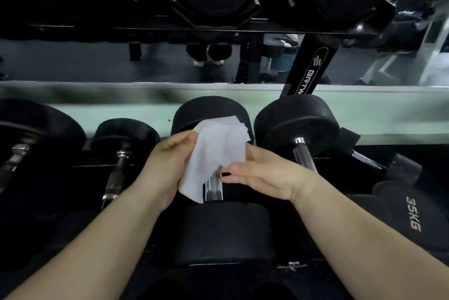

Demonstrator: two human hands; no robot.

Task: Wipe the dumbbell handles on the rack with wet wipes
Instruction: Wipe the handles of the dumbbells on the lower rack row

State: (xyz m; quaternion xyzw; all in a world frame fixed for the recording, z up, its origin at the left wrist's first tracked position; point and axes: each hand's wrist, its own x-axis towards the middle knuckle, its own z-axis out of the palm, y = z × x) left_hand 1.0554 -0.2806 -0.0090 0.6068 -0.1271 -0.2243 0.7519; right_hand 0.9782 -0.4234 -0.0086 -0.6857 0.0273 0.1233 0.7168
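Observation:
A white wet wipe hangs spread between both hands, over the middle black dumbbell on the rack. My left hand pinches the wipe's left edge. My right hand grips its lower right part with thumb and fingers. Below the wipe a short stretch of the chrome knurled handle shows; the rest of that handle is hidden by the wipe and my hands.
More black dumbbells lie on the same shelf: one with a chrome handle to the right, a 35KG one at far right, two with handles to the left. An upper rack tier overhangs. A mirror stands behind.

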